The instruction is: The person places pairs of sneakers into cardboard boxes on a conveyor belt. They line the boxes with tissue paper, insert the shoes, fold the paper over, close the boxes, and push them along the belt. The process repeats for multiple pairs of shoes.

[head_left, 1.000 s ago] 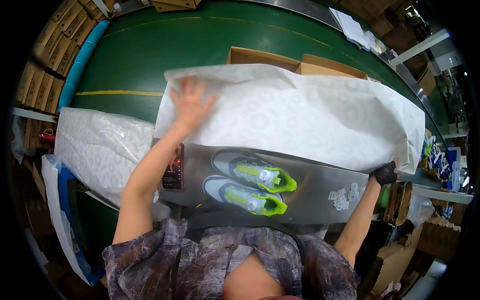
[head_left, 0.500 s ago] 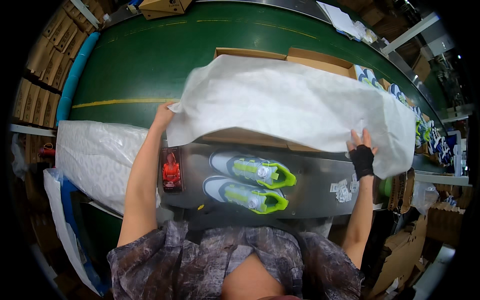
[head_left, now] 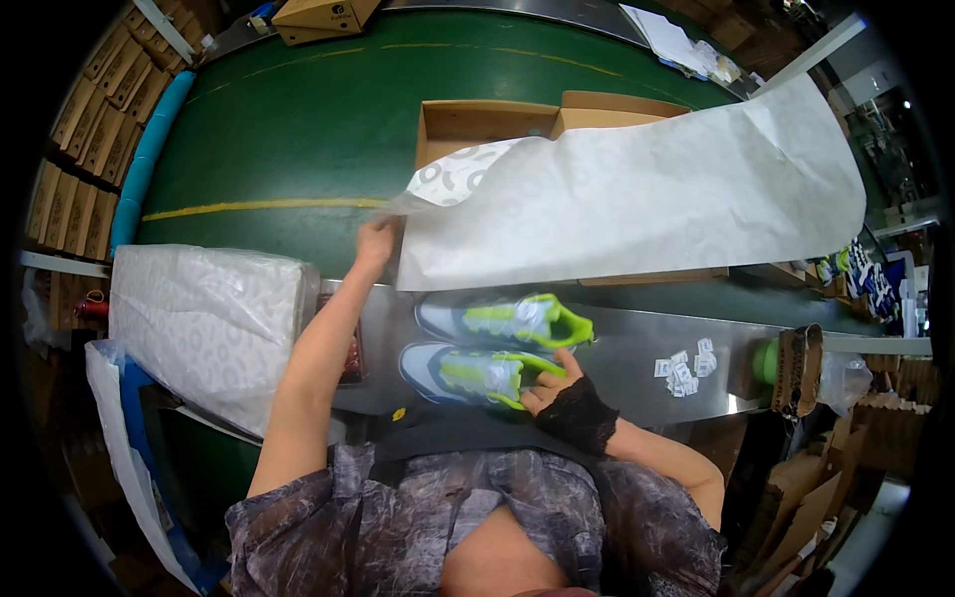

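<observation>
My left hand [head_left: 376, 242] grips the near left corner of a big sheet of white patterned tissue paper [head_left: 637, 189], which lies draped over an open cardboard shoe box [head_left: 468, 121] on the green belt. My right hand [head_left: 553, 383], in a black fingerless glove, rests on the nearer grey and neon-green sneaker [head_left: 460, 370]. The second sneaker [head_left: 507, 319] lies just beyond it. Both shoes lie on a shiny metal worktop [head_left: 637, 348].
A wrapped stack of tissue paper [head_left: 204, 318] sits to my left. Small white packets [head_left: 684, 363] and a green roll [head_left: 768, 363] lie on the metal worktop to the right. Flat cardboard boxes [head_left: 85, 149] line the far left, another box [head_left: 323, 15] sits at the belt's far side.
The paper has swung to the right and settled over the box. My right hand let go of the paper and came down onto the near sneaker. My left hand still holds the corner.
</observation>
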